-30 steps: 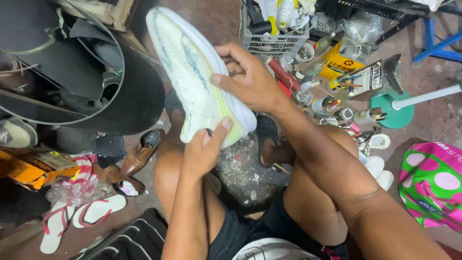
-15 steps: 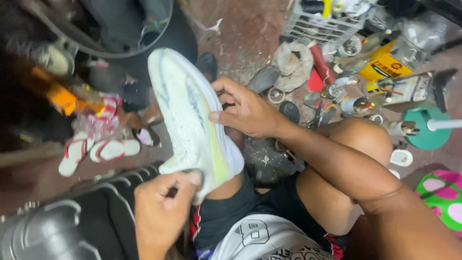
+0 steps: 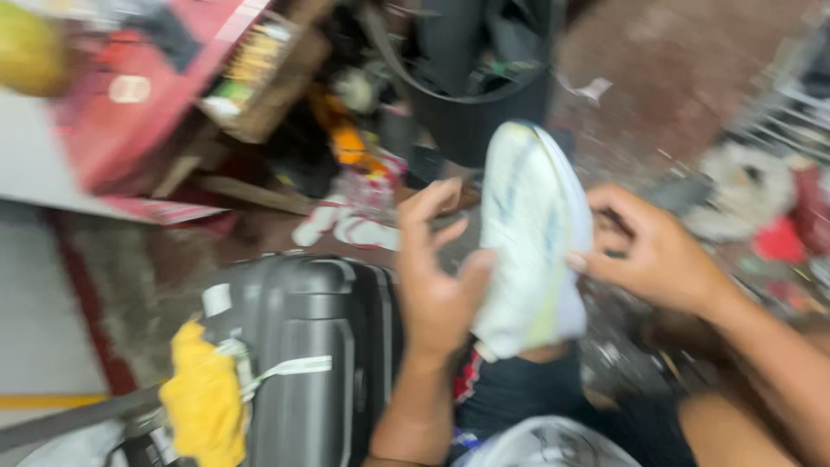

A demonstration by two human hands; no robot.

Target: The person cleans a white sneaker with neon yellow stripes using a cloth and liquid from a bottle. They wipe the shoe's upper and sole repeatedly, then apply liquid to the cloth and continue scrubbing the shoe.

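Note:
A white shoe [image 3: 529, 238] with a pale yellow-green sole edge stands sole-up over my lap, blurred by motion. My right hand [image 3: 657, 255] grips it from the right side, fingers wrapped on its upper edge. My left hand [image 3: 437, 272] is at the shoe's left edge; its thumb touches the sole while the other fingers spread apart and lift off it.
A dark grey hard suitcase [image 3: 303, 346] lies at my left knee with a yellow cloth [image 3: 203, 402] on it. White flip-flops [image 3: 341, 229] lie on the floor beyond. A black bin [image 3: 471, 78] stands behind the shoe. Clutter fills the far right [image 3: 761, 207].
The view has swung left, bringing the suitcase and yellow cloth in. My left hand moved up from the shoe's lower end to its left side and opened its fingers.

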